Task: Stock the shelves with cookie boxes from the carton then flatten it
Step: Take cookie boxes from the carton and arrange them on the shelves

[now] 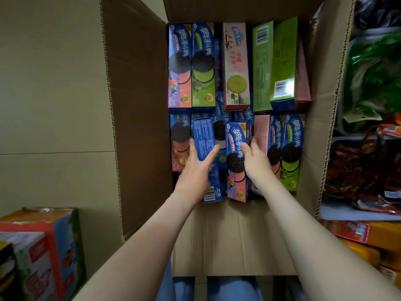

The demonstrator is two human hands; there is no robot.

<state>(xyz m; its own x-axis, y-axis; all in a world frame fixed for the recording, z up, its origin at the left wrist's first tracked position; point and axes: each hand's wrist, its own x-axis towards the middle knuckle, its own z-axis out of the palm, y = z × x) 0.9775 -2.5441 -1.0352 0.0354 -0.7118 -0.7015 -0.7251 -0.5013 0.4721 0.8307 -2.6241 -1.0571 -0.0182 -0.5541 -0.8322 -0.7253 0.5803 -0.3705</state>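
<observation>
An open brown carton [138, 118] lies below me, packed with several cookie boxes in blue, green and pink. My left hand [196, 168] grips a blue cookie box [204, 137] that stands tilted with its printed back up, thumb on one side and fingers on the other. My right hand [255, 159] holds a blue box with a pink-cream cookie picture [236, 148], thumb on its front and fingers behind its right edge. Both boxes stick up above the ones around them. Green boxes [282, 61] lie at the carton's far right.
The carton's flaps stand open on the left and right [321, 105]. A red and blue case [41, 253] sits on the floor at lower left. Shelves on the right hold green bags [373, 77], dark red snack packs [358, 170] and orange boxes [368, 233].
</observation>
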